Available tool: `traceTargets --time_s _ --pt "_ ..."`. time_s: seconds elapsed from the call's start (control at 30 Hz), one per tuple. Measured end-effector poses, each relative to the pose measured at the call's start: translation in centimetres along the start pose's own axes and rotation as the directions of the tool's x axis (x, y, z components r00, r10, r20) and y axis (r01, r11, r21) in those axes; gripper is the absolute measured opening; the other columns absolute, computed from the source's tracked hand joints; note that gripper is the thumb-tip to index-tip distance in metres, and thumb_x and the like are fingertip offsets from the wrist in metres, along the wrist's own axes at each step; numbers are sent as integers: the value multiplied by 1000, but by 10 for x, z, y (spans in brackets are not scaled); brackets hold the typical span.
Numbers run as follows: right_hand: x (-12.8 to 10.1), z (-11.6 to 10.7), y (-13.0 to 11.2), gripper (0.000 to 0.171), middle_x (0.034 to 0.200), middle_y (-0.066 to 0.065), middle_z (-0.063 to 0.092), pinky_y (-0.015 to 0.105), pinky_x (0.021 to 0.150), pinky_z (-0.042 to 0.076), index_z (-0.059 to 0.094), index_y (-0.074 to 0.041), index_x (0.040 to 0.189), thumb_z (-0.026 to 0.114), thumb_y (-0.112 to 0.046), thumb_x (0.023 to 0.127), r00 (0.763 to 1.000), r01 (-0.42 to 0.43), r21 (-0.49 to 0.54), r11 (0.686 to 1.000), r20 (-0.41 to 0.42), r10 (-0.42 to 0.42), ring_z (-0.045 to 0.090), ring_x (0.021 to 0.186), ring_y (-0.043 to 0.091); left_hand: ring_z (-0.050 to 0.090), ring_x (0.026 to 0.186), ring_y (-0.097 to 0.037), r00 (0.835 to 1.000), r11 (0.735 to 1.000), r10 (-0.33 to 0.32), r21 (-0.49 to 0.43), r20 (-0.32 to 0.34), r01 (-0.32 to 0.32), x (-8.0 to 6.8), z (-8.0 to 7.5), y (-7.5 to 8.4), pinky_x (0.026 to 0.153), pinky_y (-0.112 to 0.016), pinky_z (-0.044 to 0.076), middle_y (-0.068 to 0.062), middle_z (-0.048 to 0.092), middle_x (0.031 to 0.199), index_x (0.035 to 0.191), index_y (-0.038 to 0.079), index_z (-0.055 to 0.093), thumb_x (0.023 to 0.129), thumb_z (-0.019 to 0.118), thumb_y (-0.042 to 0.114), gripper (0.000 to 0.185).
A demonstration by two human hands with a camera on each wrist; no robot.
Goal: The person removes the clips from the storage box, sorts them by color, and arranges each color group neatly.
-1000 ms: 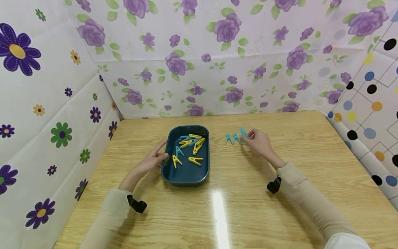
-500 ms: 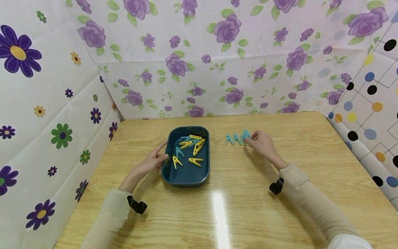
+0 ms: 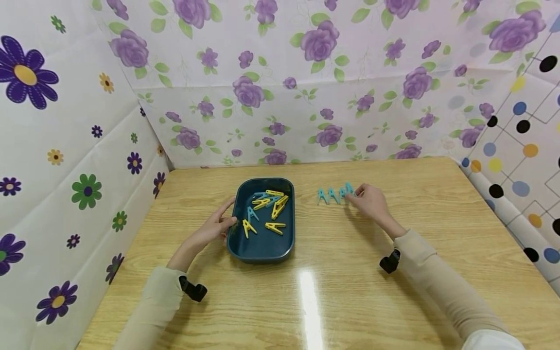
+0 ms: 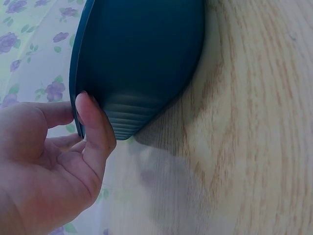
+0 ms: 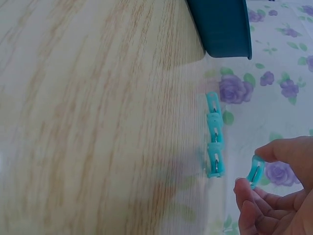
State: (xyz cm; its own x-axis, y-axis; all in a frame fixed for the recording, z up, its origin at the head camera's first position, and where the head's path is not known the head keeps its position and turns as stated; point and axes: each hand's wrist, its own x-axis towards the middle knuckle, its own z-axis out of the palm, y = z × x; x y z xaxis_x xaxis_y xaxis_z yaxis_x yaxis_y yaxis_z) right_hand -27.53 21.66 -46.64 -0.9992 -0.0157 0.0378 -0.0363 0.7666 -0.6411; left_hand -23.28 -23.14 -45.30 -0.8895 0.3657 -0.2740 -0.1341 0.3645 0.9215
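In the head view my left hand (image 3: 215,226) grips the left rim of a dark blue plastic tub (image 3: 262,250). The left wrist view has the thumb and fingers of that hand (image 4: 73,152) on either side of the tub's rim (image 4: 142,54). Blue and yellow clothespins lie loose inside, among them a yellow clothespin (image 3: 274,227) and a blue clothespin (image 3: 252,213). To the right, my right hand (image 3: 371,201) pinches a light blue clothespin (image 5: 256,171) between thumb and fingers. It is close to the end of a row of three standing blue clothespins (image 5: 215,129).
Everything is on a wooden table (image 3: 350,291). A flowered cloth wall (image 3: 280,97) rises behind its back edge, with patterned sheets at both sides. Black wrist cameras are strapped to both wrists.
My right hand has shifted slightly right. Where two blue clothespins stood beside it a second ago, three now stand in the row, and the hand holds another at its right end. The left hand is unmoved.
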Motion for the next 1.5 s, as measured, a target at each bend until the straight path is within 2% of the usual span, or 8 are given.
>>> traceTargets --time_s 0.23,0.53,0.7,0.83,1.03,1.17,1.33,1.5 --pt "0 -2 2 37 87 19 67 30 53 45 61 2 99 61 -35 94 1000 5 7 1000 -8 -5 57 58 18 49 58 -12 1000 1000 0 -19 11 0 0 0 0 55 -29 48 0 49 68 157 26 6 105 40 17 63" --pt "-3 -6 7 39 87 20 67 29 52 45 61 4 99 62 -34 93 1000 -11 5 1000 -5 11 58 57 17 49 58 -12 1000 1000 8 -15 16 -8 0 0 0 55 -30 48 -3 47 69 157 24 5 105 38 15 62" --pt "-3 -7 7 36 82 16 66 28 51 43 62 2 95 62 -34 93 1000 -20 -23 1000 -4 20 55 57 16 49 58 -12 1000 1000 12 -14 15 -11 -1 -1 0 56 -30 49 -5 46 69 157 24 4 105 38 15 63" --pt "-4 -7 5 34 70 11 62 28 50 40 62 2 92 63 -32 92 1000 -22 -30 999 4 22 49 53 14 49 58 -12 1000 1000 12 -11 7 -12 -1 -1 0 56 -30 49 -4 44 68 157 25 5 105 40 16 63" --pt "-2 -5 8 33 50 -2 45 25 44 33 59 -3 74 64 -31 92 999 -12 -46 999 29 13 39 44 10 50 58 -11 1000 1000 11 0 8 -11 0 -1 -2 55 -30 49 0 49 67 157 24 5 105 40 16 63" --pt "1 -3 10 44 44 -6 34 24 41 27 46 -12 57 66 -31 91 999 -7 -52 999 43 10 32 40 9 49 58 -13 1000 1000 0 -7 -2 0 -1 0 -1 55 -30 48 -1 48 66 157 26 6 105 41 17 63" --pt "3 -2 12 52 43 -7 27 23 41 23 36 -17 51 67 -31 91 999 -7 -57 998 50 9 24 40 9 48 57 -13 1000 1000 1 -16 -2 -1 -1 0 -1 55 -30 48 -2 47 66 157 27 7 105 41 18 63" --pt "6 -1 14 53 43 -6 30 23 42 25 38 -17 51 66 -34 91 997 -38 -84 996 69 44 27 40 9 48 57 -13 1000 1000 3 -29 15 -3 0 -1 -3 55 -31 48 -3 47 67 157 28 6 105 40 17 63"
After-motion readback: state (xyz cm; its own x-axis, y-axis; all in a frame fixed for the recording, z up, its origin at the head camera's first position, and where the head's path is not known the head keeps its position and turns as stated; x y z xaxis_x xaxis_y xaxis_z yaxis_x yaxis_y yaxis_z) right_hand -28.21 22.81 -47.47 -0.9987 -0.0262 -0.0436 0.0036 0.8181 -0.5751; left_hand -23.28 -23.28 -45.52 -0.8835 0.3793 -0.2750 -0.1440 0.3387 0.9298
